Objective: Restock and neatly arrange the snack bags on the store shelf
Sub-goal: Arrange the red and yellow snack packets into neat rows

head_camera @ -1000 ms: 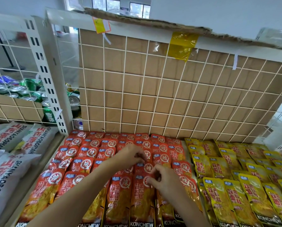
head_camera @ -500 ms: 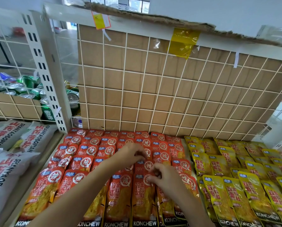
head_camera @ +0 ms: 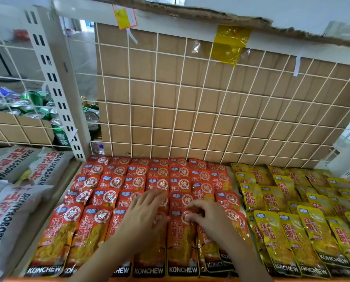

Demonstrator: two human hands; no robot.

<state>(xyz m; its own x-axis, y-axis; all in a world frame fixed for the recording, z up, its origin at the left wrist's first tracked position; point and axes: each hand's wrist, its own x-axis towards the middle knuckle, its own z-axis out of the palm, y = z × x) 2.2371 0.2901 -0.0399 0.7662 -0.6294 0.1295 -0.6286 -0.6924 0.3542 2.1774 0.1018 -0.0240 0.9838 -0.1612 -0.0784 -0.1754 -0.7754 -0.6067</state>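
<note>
Head view: the left hand (head_camera: 147,212), bunched a moment ago, now lies flat with fingers spread on the red snack bags (head_camera: 113,182) filling the shelf (head_camera: 190,279). The right hand (head_camera: 208,217) still curls, apparently pinching the front-row red bag (head_camera: 181,241) by its top. This looks like smoothing rather than adding stock.

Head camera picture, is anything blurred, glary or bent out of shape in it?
Head view: wide-angle bending makes the wire grid fan out and the slotted upright lean; the left hand has soft, smeared fingertips; the glossy red snack bags carry a pale sheen beside that hand; the yellow tape glints; lighting is even, shadows faint.
</note>
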